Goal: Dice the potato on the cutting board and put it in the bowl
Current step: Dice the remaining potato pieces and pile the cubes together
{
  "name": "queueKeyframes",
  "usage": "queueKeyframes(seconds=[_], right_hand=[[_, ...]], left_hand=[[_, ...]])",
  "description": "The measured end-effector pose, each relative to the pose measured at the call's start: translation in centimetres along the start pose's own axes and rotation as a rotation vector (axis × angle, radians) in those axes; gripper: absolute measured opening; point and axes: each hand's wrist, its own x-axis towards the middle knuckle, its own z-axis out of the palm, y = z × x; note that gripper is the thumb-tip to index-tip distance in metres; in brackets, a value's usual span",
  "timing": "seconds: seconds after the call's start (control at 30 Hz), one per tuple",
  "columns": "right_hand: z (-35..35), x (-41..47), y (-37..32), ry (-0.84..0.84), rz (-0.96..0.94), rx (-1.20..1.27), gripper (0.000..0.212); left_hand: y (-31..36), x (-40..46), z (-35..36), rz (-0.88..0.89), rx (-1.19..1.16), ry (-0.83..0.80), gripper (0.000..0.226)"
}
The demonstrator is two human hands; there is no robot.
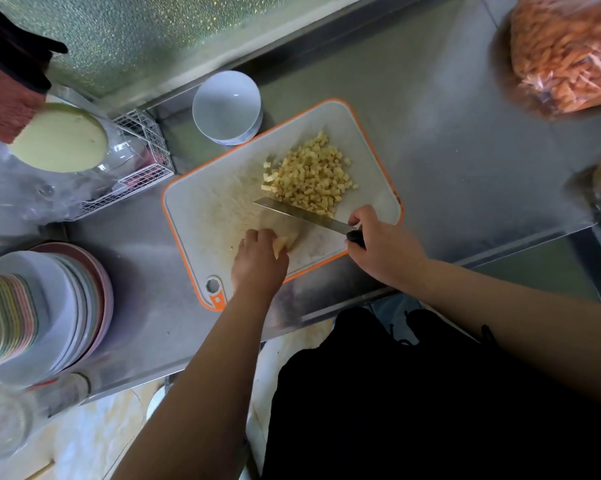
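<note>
Potato [286, 243], the last uncut piece of it, sits at the lower centre of the orange-rimmed cutting board [202, 209] in mid-frame, pinned under the curled fingers of the left hand [259, 261]. The right hand [378, 245] is closed around the black handle of a knife [302, 216], whose blade lies across the board just beside that piece, its tip pointing toward the left of the frame. A heap of diced potato [311, 178] lies on the upper right part of the board, touching nothing but the board. The white bowl [227, 107] stands empty just off the board's upper edge, on the steel desk [465, 150].

Dicing looks largely done, with one chunk left and no cubes moved yet. The remaining piece is small and mostly covered by the left hand, so the fingertips sit near the blade's path; a slip on the wet chunk could bring the edge onto them. Cubes near the heap's edge could scatter onto the desk during scooping, since the bowl stands off the board.
</note>
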Motion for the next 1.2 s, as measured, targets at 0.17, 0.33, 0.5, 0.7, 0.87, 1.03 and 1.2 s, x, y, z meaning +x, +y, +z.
queueKeyframes(seconds=[0.17,0.33,0.5,0.7,0.87,1.03,1.2], right_hand=[[0.1,0.1,0.1,0.005,0.013,0.039,0.03],[0.2,0.1,0.5,0.014,0.006,0.045,0.03],[0.4,-0.1,0.7,0.032,-0.001,0.036,0.028],[0.1,-0.1,0.8,0.039,-0.007,0.031,0.029],[-0.1,0.0,0.8,0.025,-0.001,0.075,0.03],[-0.3,0.0,0.8,0.021,0.008,0.056,0.029],[-0.2,0.0,0.7,0.021,0.0,0.044,0.029]], left_hand=[[2.0,-1.2,1.0,-0.223,0.01,0.052,0.037],[2.3,-0.9,0.9,0.01,0.156,0.06,0.054],[2.3,1.0,0.5,0.008,0.094,0.067,0.034],[2.2,1.4,0.6,0.127,0.136,0.176,0.023],[1.9,0.7,-0.9,0.019,-0.346,0.265,0.017],[0.2,0.2,-2.5,-0.266,-0.697,0.179,0.012],[-0.8,1.0,-2.6,-0.176,-0.436,-0.035,0.015]])
